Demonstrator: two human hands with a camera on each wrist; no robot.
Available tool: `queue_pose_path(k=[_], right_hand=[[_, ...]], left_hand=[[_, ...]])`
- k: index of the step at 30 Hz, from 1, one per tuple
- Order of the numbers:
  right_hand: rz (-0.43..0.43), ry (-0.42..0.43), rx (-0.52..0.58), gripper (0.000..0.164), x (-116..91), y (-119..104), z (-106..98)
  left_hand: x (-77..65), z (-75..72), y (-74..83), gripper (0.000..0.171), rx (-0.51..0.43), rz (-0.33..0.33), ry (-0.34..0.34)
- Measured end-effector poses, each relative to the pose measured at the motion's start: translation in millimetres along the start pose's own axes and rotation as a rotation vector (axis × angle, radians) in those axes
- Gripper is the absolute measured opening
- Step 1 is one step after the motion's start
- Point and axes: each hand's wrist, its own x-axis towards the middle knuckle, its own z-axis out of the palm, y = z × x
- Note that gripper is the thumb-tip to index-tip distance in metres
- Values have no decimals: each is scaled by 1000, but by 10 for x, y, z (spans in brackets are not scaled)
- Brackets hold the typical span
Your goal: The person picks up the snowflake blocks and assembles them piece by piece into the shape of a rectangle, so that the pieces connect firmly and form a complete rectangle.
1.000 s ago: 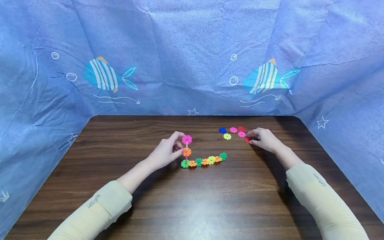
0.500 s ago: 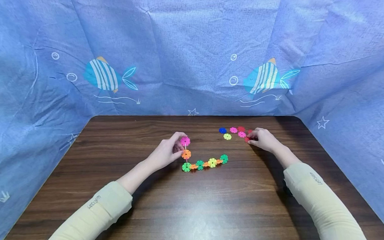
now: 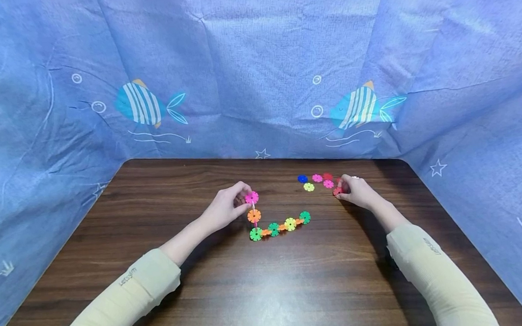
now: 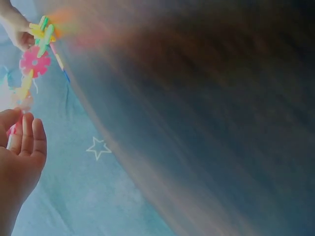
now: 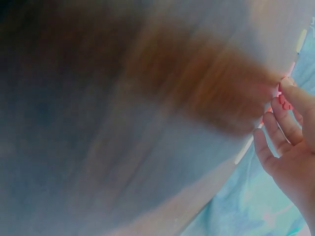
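Observation:
My left hand (image 3: 226, 205) pinches a pink snowflake disc (image 3: 252, 198) at the end of a chain of linked discs. Below it hang an orange disc (image 3: 254, 215) and a light green disc (image 3: 256, 233). From there the chain runs right through orange, green and yellow discs to a dark green disc (image 3: 305, 217). My right hand (image 3: 359, 191) pinches a red snowflake disc (image 3: 338, 191) between thumb and finger. In the right wrist view that red disc (image 5: 284, 102) shows at the fingertips. In the left wrist view the chain's pink disc (image 4: 34, 62) lies beyond the left hand (image 4: 24, 152).
Loose discs lie left of the right hand: a blue disc (image 3: 302, 179), a yellow disc (image 3: 308, 187), pink ones and a red disc (image 3: 327, 176). A pale disc (image 3: 355, 177) peeks out behind that hand. The brown table (image 3: 232, 287) meets a blue fish-print cloth (image 3: 256, 74).
The left hand's pink disc and the chain have moved slightly lower in the head view. My right fingers have closed on a red disc, which now shows more fully. The loose discs lie as before.

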Motion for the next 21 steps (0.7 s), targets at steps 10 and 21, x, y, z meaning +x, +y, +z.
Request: queue_pose_path(k=[10,21], right_hand=[[-57,64,21,24,-12,-95,6],[-91,164,92,20,-12,-431,-174]], left_hand=[[7,-2,15,20,-47,-18,36],[34,-33,169,25,-60,-64,52]])
